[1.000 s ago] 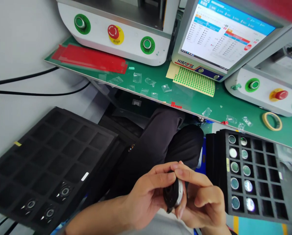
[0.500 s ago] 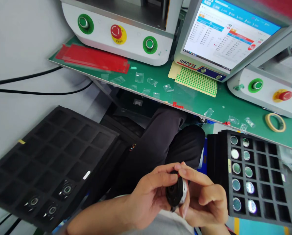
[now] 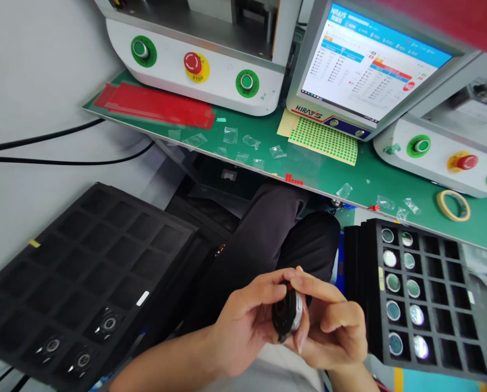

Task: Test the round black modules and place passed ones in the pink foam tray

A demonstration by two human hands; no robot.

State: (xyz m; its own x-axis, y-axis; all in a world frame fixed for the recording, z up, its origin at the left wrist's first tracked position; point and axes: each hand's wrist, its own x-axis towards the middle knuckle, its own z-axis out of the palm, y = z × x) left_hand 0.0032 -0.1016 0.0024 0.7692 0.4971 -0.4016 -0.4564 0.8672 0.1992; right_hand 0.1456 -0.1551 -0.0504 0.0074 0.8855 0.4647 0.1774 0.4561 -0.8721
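Bench (image 3: pixel 328 173) running across. Left tray (image 3: pixel 86 239) and right tray (image 3: pixel 438 269) lying on bench's near side, flanking legs (image 3: pixel 255 245), presumably for easy reach. Left hand (image 3: pixel 243 316) and right hand (image 3: pixel 335 326), both half-curled, gripping case (image 3: pixel 283 314) before bench, roughly on edge, likely for finer fingertip control. Left tray's corner escaping view; hands covering much of case; its dark face proving unreadable.

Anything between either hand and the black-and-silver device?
Nothing visible: the left hand and right hand both have bare fingers on the black-and-silver device. Its far side is hidden.
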